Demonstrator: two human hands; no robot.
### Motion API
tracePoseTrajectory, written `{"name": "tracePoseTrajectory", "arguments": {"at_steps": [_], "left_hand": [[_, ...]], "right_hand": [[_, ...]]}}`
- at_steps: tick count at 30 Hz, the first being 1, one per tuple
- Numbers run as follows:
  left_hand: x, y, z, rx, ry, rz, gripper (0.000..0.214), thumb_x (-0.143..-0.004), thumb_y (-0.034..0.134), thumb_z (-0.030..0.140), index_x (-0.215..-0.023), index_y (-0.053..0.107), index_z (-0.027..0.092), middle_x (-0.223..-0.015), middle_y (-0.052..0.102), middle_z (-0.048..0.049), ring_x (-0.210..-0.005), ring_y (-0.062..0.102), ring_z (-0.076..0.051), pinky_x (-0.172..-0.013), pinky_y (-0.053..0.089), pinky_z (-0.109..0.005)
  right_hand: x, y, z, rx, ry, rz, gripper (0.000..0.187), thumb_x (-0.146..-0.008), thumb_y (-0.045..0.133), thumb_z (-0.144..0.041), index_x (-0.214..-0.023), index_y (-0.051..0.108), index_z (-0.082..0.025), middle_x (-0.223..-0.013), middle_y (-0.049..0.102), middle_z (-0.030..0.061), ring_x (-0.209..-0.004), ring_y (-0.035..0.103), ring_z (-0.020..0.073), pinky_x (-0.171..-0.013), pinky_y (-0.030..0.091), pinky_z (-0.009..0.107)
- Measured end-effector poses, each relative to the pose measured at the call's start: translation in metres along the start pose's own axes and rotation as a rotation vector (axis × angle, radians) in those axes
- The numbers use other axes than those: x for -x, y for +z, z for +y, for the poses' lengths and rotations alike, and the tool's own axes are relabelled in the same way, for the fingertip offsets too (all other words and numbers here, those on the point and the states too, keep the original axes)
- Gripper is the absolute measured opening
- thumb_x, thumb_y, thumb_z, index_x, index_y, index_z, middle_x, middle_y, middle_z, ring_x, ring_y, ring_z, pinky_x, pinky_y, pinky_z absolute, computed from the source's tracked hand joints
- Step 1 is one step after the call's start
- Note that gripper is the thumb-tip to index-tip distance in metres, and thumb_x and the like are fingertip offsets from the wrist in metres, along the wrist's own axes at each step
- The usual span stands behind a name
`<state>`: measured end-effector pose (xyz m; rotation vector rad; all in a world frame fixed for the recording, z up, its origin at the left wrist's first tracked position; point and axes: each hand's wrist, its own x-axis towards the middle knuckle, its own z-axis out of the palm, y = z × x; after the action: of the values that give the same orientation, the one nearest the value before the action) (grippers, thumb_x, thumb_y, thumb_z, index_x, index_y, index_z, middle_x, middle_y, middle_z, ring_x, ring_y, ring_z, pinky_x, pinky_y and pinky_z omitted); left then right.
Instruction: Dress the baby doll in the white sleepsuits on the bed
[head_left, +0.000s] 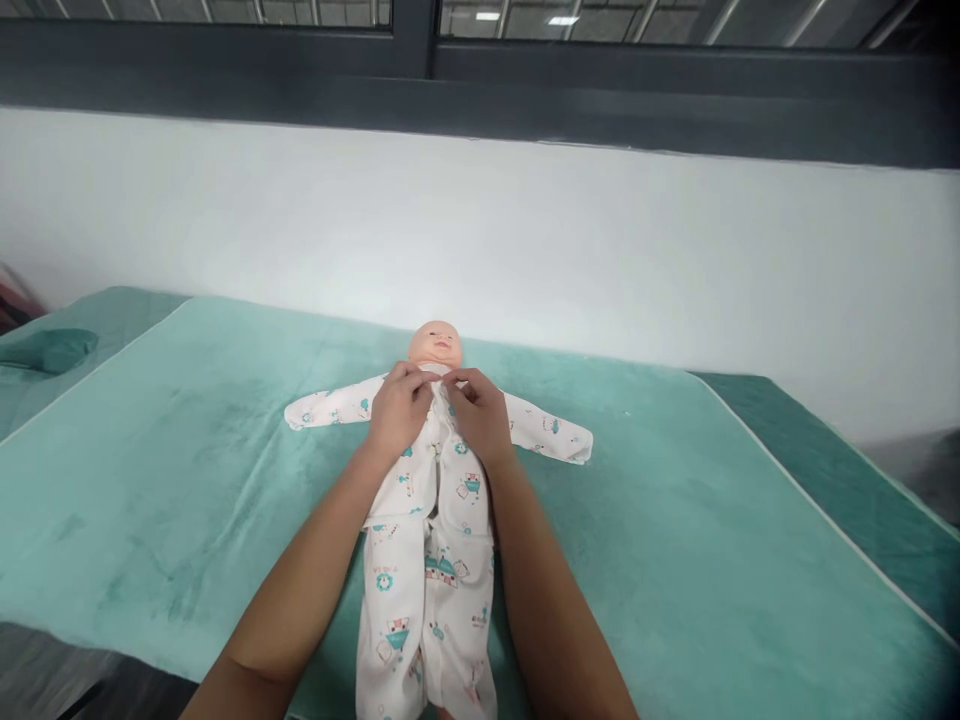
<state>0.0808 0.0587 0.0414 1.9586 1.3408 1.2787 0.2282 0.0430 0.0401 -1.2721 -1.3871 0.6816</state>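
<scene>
A baby doll (436, 345) lies on its back, head toward the wall. It wears a white baby jacket (466, 500) with teal and red prints, its long sleeves spread to both sides, and matching baby pants (388, 625). Just below the doll's chin, my left hand (402, 408) has its fingers closed on the left side of the jacket's collar. My right hand (480, 412) pinches the collar edge opposite, thumb and fingertips together. The fingertips of both hands nearly meet. Whatever fastener lies between them is too small to make out. Lower down, the jacket's front edges part slightly.
A teal plush cover (645, 560) spreads under the doll. At the far left a teal cushion-like piece (49, 350) lies on it. The white wall (480, 240) rises behind, below a dark window frame (480, 100). Grey floor (82, 680) shows at lower left.
</scene>
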Motion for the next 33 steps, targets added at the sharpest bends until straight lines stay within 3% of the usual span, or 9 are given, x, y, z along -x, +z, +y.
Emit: {"name": "tracePoseTrajectory", "arguments": {"at_steps": [6, 10, 14, 18, 22, 26, 29, 33], "left_hand": [[0.009, -0.002, 0.000, -0.194, 0.077, -0.007, 0.032, -0.096, 0.048, 0.021, -0.116, 0.073, 0.023, -0.111, 0.062, -0.0079, -0.107, 0.061, -0.023, -0.092, 0.048, -0.036], [0.007, -0.003, 0.000, -0.067, 0.032, 0.012, 0.029, -0.095, 0.049, 0.020, -0.115, 0.070, 0.023, -0.108, 0.063, -0.0067, -0.099, 0.062, -0.020, -0.090, 0.049, -0.034], [0.007, -0.009, 0.002, 0.051, -0.005, 0.052, 0.021, -0.094, 0.052, 0.021, -0.103, 0.071, 0.022, -0.097, 0.066, -0.0040, -0.088, 0.062, -0.018, -0.083, 0.048, -0.031], [0.009, -0.028, 0.007, 0.100, -0.051, -0.093, 0.019, -0.094, 0.056, 0.031, -0.090, 0.071, 0.021, -0.085, 0.066, -0.0018, -0.076, 0.057, -0.015, -0.073, 0.044, -0.029], [0.009, -0.048, 0.013, 0.149, -0.056, -0.333, 0.023, -0.092, 0.060, 0.040, -0.086, 0.070, 0.020, -0.083, 0.063, -0.0008, -0.072, 0.052, -0.014, -0.066, 0.040, -0.027], [0.009, -0.051, 0.015, 0.145, -0.049, -0.403, 0.019, -0.088, 0.065, 0.037, -0.081, 0.067, 0.020, -0.080, 0.056, 0.0008, -0.067, 0.047, -0.012, -0.062, 0.037, -0.026], [0.011, -0.048, 0.016, 0.204, -0.113, -0.397, 0.023, -0.089, 0.062, 0.040, -0.079, 0.062, 0.019, -0.076, 0.052, 0.0021, -0.062, 0.044, -0.011, -0.057, 0.035, -0.025], [0.013, -0.045, 0.018, 0.271, -0.157, -0.408, 0.026, -0.092, 0.056, 0.042, -0.079, 0.056, 0.019, -0.070, 0.047, 0.0039, -0.057, 0.041, -0.010, -0.053, 0.033, -0.024]], "right_hand": [[0.005, -0.001, -0.004, 0.173, -0.090, 0.067, 0.030, -0.083, 0.045, -0.028, -0.091, 0.073, -0.025, -0.084, 0.071, 0.0016, -0.073, 0.060, 0.0195, -0.076, 0.047, 0.032], [0.004, -0.001, -0.005, 0.213, -0.102, 0.024, 0.031, -0.086, 0.044, -0.028, -0.095, 0.074, -0.025, -0.086, 0.073, 0.0015, -0.075, 0.061, 0.0202, -0.078, 0.047, 0.033], [0.002, 0.000, -0.007, 0.209, -0.157, 0.010, 0.027, -0.088, 0.045, -0.027, -0.095, 0.071, -0.024, -0.095, 0.072, 0.0025, -0.073, 0.059, 0.0181, -0.076, 0.046, 0.032], [0.004, -0.011, -0.023, 0.264, -0.118, -0.005, 0.017, -0.089, 0.050, -0.032, -0.086, 0.064, -0.023, -0.090, 0.068, 0.0028, -0.068, 0.055, 0.0160, -0.071, 0.043, 0.031], [0.018, -0.024, -0.053, 0.479, 0.019, -0.291, 0.026, -0.087, 0.061, -0.042, -0.073, 0.051, -0.023, -0.073, 0.060, -0.0006, -0.065, 0.049, 0.0154, -0.061, 0.034, 0.028], [0.031, -0.025, -0.073, 0.650, 0.055, -0.367, 0.022, -0.086, 0.060, -0.030, -0.071, 0.047, -0.022, -0.074, 0.059, -0.0006, -0.065, 0.046, 0.0140, -0.060, 0.028, 0.028], [0.031, -0.026, -0.069, 0.559, 0.079, -0.400, 0.022, -0.089, 0.053, -0.027, -0.068, 0.049, -0.022, -0.069, 0.058, -0.0013, -0.064, 0.047, 0.0137, -0.060, 0.029, 0.028], [0.025, -0.031, -0.045, 0.133, 0.216, -0.414, 0.025, -0.088, 0.057, -0.041, -0.072, 0.056, -0.021, -0.065, 0.059, -0.0024, -0.061, 0.051, 0.0135, -0.060, 0.036, 0.027]]}}
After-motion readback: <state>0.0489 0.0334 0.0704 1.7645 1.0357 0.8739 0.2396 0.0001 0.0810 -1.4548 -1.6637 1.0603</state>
